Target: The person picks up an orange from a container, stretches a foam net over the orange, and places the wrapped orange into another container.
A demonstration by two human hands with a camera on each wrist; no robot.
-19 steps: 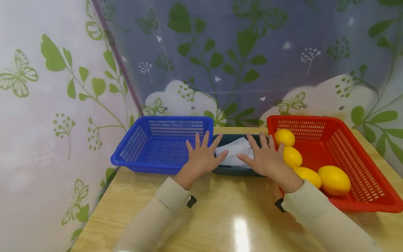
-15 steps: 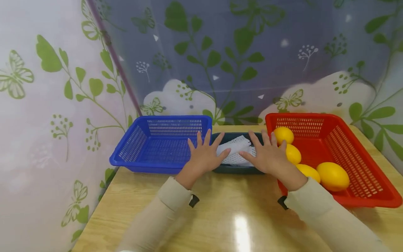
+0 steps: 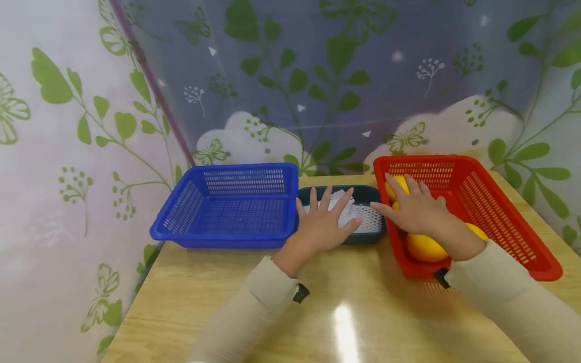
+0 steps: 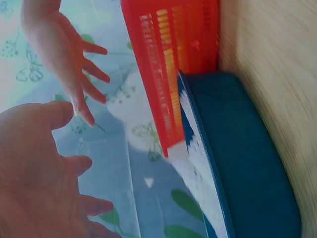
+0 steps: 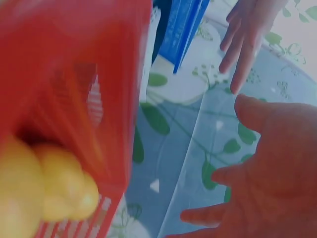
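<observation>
My left hand (image 3: 321, 227), fingers spread and straight, hovers over a small dark green basket (image 3: 365, 239) and holds nothing. White foam netting (image 3: 368, 218) lies in that basket, partly hidden by the hand. My right hand (image 3: 419, 209) is above the left side of a red basket (image 3: 495, 206), palm down with fingers extended and nothing in its grasp. Under and around it are several yellow lemons (image 3: 426, 248), some partly covered by the hand and forearm. The right wrist view has the lemons (image 5: 59, 183) inside the red basket, apart from the palm (image 5: 277, 163).
To the left of the green basket stands a blue basket (image 3: 245, 214) with nothing visible inside. All three baskets sit in a row along the back of a wooden table (image 3: 363, 302). A patterned curtain (image 3: 281, 101) hangs behind them.
My right hand has moved from over the green basket rightward to over the lemons in the red one. My left hand has shifted right, over the foam netting. The head view has turned slightly right.
</observation>
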